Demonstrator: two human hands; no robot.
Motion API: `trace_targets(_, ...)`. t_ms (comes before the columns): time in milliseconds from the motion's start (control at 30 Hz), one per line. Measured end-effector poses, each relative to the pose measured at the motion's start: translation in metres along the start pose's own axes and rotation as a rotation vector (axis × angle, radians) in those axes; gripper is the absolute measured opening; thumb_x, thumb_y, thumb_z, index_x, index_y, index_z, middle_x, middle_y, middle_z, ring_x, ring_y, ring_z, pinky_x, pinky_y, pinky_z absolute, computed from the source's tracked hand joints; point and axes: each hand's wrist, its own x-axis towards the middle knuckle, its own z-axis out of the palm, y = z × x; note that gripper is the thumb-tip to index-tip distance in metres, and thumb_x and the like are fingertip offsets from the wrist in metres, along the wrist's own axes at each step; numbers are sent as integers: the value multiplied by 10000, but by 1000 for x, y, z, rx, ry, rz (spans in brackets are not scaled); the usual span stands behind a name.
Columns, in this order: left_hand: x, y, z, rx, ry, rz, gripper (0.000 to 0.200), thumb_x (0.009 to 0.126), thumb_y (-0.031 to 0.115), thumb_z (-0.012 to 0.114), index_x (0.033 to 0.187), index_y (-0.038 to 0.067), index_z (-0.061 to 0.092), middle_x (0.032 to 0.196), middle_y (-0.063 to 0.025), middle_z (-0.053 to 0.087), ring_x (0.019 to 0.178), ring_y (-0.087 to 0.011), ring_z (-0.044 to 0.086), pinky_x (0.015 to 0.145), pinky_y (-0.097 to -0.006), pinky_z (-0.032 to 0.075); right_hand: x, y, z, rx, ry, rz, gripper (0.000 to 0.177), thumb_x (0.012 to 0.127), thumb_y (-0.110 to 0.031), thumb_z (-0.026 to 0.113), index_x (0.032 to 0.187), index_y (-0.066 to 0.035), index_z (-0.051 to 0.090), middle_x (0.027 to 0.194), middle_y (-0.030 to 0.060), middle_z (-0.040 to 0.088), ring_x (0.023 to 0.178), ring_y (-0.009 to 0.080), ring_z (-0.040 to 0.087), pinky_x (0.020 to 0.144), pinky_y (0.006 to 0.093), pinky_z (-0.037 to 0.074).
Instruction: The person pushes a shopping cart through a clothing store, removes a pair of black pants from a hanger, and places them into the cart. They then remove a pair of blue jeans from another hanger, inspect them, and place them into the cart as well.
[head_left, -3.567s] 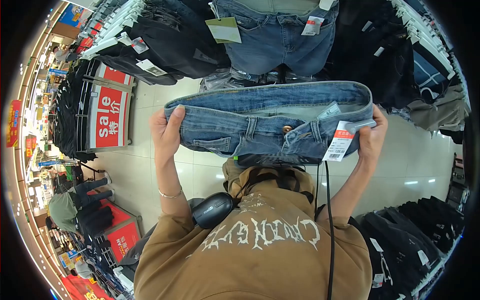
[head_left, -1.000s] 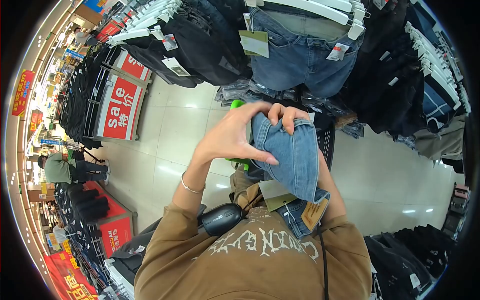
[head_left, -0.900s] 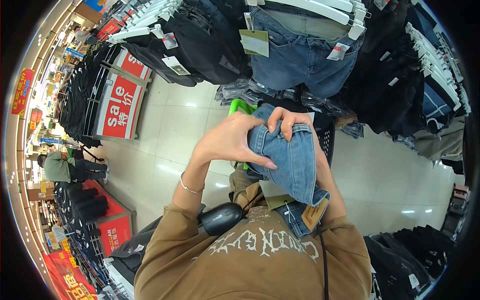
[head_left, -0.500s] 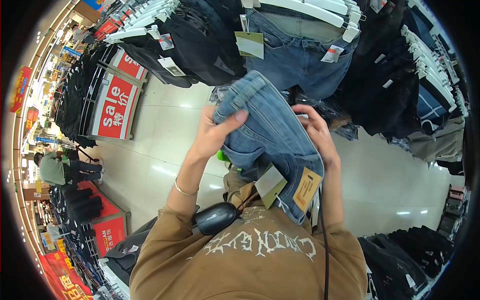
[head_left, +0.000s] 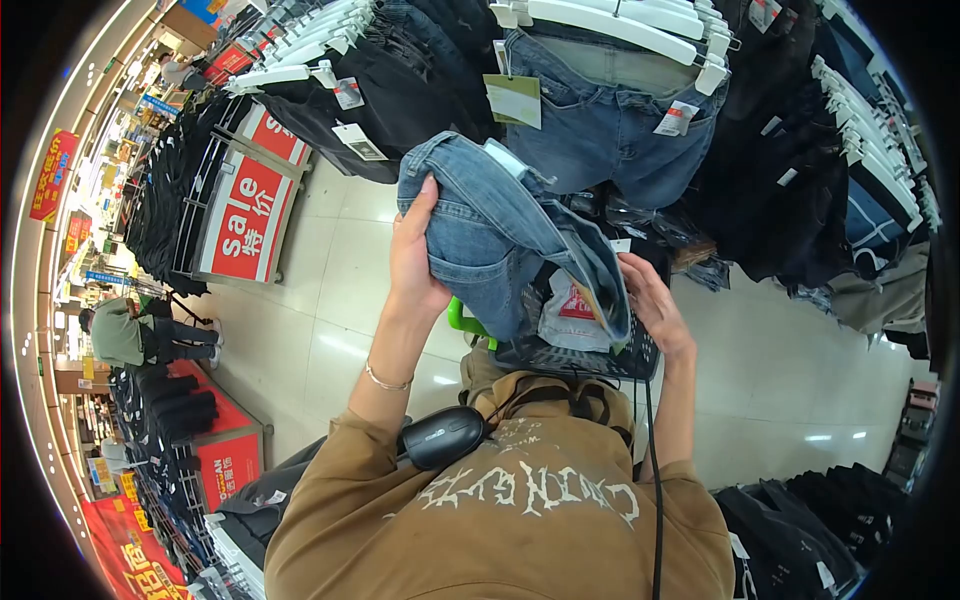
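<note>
A pair of blue jeans (head_left: 480,235) is held up in front of my chest, its waistband loosely bunched. My left hand (head_left: 418,250) grips the waist area on the left, thumb over the denim. At the waistband's right edge, my right hand (head_left: 658,308) has its fingers bent against the cloth; part of that hold is hidden. Below the jeans is a dark plastic basket (head_left: 560,362) with a green handle (head_left: 463,318). A grey item with a red label (head_left: 575,305) shows between the jeans and the basket.
Hanging denim shorts (head_left: 610,140) and dark trousers (head_left: 400,90) line the rack ahead. Sale signs (head_left: 245,220) stand left, near a person in a green top (head_left: 120,335). A black rounded device (head_left: 443,437) and a cable (head_left: 652,490) lie against my shirt.
The jeans have turned and shifted left, so the brown patch and hanging tags are mostly out of sight. The basket below now shows. My right hand has moved slightly lower.
</note>
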Motion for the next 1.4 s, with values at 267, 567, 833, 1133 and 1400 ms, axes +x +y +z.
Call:
trace_targets(267,-9,-6,14,-120,-24,-78,350,925,291,477,1139,18,522,1088,-131,606,954,-221,617,830,-357,507,14,24,1,-536,280,-4,594,630,-18,738,1179,-1,513,1053,59,585,980,121,527,874,254,395)
trace_targets(567,-2,8,-21,26,60,-16,399,904,290,512,1165,-12,496,1092,-146,596,956,-224,611,817,-344,508,8,-8,-22,49,563,-276,183,866,-71,558,1008,30,616,951,64,658,812,98,610,734,230,471)
trace_targets(833,2,-11,-37,178,153,-20,428,884,291,546,1154,-35,483,1090,-177,579,953,-243,606,793,-355,514,3,-51,-10,127,647,-311,160,892,-111,542,986,-8,620,922,67,661,773,99,618,697,233,485)
trace_targets(1133,0,-8,-35,202,150,-15,422,882,288,551,1150,-32,488,1085,-173,581,954,-236,601,800,-342,507,-4,-58,-3,115,575,-358,154,894,-100,539,987,-9,622,920,63,662,769,92,619,686,225,487)
trace_targets(1400,0,-11,-42,201,141,-25,384,889,280,545,1115,-30,517,1061,-160,594,931,-229,609,791,-334,509,-6,-65,5,64,569,-368,152,897,-93,535,979,1,620,912,56,658,762,87,609,686,222,478)
